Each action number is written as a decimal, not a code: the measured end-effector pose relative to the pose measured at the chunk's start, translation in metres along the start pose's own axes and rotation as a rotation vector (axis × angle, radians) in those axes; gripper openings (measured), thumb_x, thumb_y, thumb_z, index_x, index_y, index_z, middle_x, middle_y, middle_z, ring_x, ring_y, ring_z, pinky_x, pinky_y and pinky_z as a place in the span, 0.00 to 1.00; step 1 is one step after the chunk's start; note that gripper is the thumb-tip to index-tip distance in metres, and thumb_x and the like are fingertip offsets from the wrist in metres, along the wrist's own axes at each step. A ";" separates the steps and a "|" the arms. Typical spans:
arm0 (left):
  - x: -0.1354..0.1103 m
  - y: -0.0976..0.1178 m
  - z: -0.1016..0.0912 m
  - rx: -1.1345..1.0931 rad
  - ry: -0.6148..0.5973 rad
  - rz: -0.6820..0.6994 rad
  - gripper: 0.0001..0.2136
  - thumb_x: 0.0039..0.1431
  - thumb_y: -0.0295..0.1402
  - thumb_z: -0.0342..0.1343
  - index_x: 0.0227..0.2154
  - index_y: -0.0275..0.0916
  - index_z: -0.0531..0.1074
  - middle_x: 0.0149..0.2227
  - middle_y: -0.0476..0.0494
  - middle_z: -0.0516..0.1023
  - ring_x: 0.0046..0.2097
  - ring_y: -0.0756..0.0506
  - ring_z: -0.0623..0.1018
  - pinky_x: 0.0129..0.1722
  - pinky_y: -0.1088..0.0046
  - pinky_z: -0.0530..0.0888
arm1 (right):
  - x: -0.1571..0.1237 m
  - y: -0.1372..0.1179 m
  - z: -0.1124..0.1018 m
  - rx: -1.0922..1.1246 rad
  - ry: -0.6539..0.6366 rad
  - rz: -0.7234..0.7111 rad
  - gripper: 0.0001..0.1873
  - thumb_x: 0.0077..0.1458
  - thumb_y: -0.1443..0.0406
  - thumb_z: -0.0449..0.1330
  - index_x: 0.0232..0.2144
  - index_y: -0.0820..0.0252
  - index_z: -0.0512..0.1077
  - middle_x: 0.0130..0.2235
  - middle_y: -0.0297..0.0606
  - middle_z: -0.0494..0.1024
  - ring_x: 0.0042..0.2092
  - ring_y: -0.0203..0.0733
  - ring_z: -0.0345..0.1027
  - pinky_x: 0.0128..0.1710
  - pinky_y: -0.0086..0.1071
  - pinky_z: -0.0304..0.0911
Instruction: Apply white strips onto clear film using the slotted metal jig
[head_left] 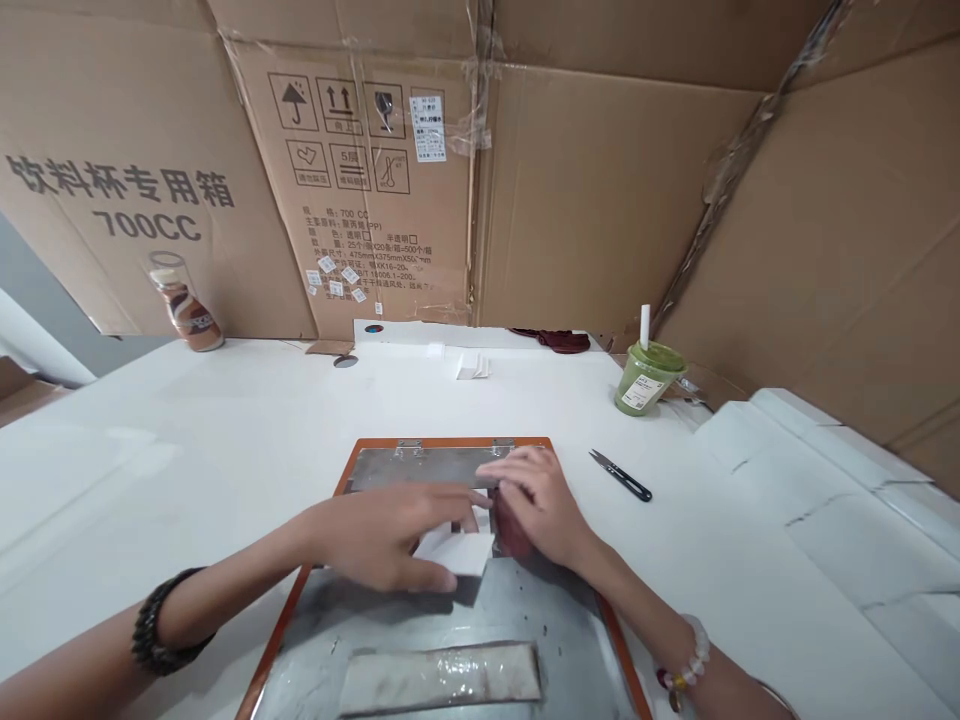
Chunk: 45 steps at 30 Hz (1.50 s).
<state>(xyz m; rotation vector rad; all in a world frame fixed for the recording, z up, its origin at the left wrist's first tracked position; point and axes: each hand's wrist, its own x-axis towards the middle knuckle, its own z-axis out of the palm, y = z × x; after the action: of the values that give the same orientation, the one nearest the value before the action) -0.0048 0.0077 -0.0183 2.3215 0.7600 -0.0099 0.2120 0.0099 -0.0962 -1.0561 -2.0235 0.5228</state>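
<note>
My left hand reaches in from the left over a metal plate with an orange edge. A white card, tilted up, sits between its thumb and fingers. My right hand lies at the right side of the plate, its fingers stretched to the left. Dark red cloth shows beside and partly under that hand; how far it runs beneath is hidden. Two hinges sit at the plate's far edge. A pale, taped strip is fixed across its near part.
Black thread snips lie right of the plate. Farther back stand a green drink cup with a straw and a bottle. White cards and more dark red cloth lie at the back. Cardboard walls enclose the white table.
</note>
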 end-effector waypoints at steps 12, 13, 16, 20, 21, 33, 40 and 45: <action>0.014 -0.007 0.010 -1.078 0.081 0.000 0.16 0.58 0.41 0.59 0.47 0.42 0.73 0.42 0.44 0.76 0.43 0.48 0.75 0.46 0.70 0.69 | -0.014 -0.036 0.004 -0.140 0.336 -0.259 0.18 0.55 0.70 0.52 0.49 0.55 0.63 0.47 0.40 0.72 0.48 0.47 0.64 0.47 0.43 0.55; 0.014 -0.007 0.012 -1.113 0.083 -0.003 0.17 0.57 0.41 0.60 0.48 0.42 0.73 0.41 0.44 0.77 0.42 0.49 0.75 0.45 0.71 0.69 | -0.013 -0.035 0.004 -0.141 0.338 -0.252 0.18 0.55 0.69 0.53 0.49 0.55 0.63 0.47 0.40 0.72 0.48 0.47 0.64 0.48 0.43 0.55; 0.015 -0.009 0.016 -1.173 0.102 -0.035 0.19 0.55 0.42 0.62 0.48 0.41 0.73 0.42 0.44 0.77 0.41 0.49 0.75 0.44 0.71 0.71 | -0.012 -0.032 0.004 -0.150 0.333 -0.229 0.21 0.55 0.66 0.56 0.52 0.55 0.61 0.48 0.41 0.72 0.49 0.48 0.64 0.49 0.44 0.55; 0.016 -0.012 0.018 -1.210 0.089 -0.071 0.20 0.55 0.42 0.61 0.49 0.41 0.73 0.41 0.44 0.78 0.42 0.49 0.76 0.46 0.70 0.71 | -0.010 -0.029 0.001 -0.100 0.237 -0.196 0.22 0.55 0.67 0.57 0.53 0.54 0.62 0.52 0.40 0.69 0.52 0.46 0.62 0.52 0.43 0.55; 0.017 -0.013 0.018 -1.218 0.087 -0.072 0.19 0.55 0.42 0.61 0.49 0.41 0.73 0.41 0.44 0.78 0.42 0.49 0.76 0.46 0.69 0.71 | -0.010 -0.029 0.000 -0.062 0.211 -0.171 0.23 0.55 0.67 0.57 0.54 0.53 0.62 0.53 0.39 0.68 0.53 0.46 0.61 0.53 0.43 0.55; 0.023 -0.027 0.025 -1.281 0.075 -0.084 0.18 0.58 0.41 0.59 0.49 0.38 0.72 0.41 0.41 0.78 0.43 0.48 0.77 0.47 0.69 0.70 | -0.005 -0.022 -0.001 0.194 0.124 0.009 0.18 0.53 0.67 0.60 0.47 0.52 0.65 0.50 0.39 0.68 0.54 0.45 0.60 0.54 0.44 0.59; 0.025 -0.038 0.012 -1.142 0.174 -0.116 0.19 0.59 0.45 0.56 0.49 0.40 0.71 0.44 0.42 0.77 0.43 0.48 0.75 0.47 0.68 0.70 | 0.005 -0.012 -0.030 0.451 0.046 0.167 0.05 0.55 0.62 0.59 0.33 0.56 0.69 0.36 0.35 0.73 0.40 0.40 0.67 0.38 0.33 0.65; 0.011 -0.010 -0.016 -0.361 0.210 -0.033 0.17 0.53 0.41 0.62 0.44 0.42 0.72 0.50 0.44 0.74 0.51 0.43 0.72 0.52 0.64 0.66 | 0.012 0.024 -0.057 0.560 0.034 0.304 0.11 0.51 0.57 0.63 0.34 0.57 0.72 0.35 0.35 0.75 0.38 0.38 0.67 0.40 0.34 0.63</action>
<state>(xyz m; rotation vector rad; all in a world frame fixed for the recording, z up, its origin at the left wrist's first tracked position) -0.0039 0.0287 -0.0143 1.9838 0.8283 0.3348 0.2648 0.0340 -0.0712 -1.0052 -1.5481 1.1426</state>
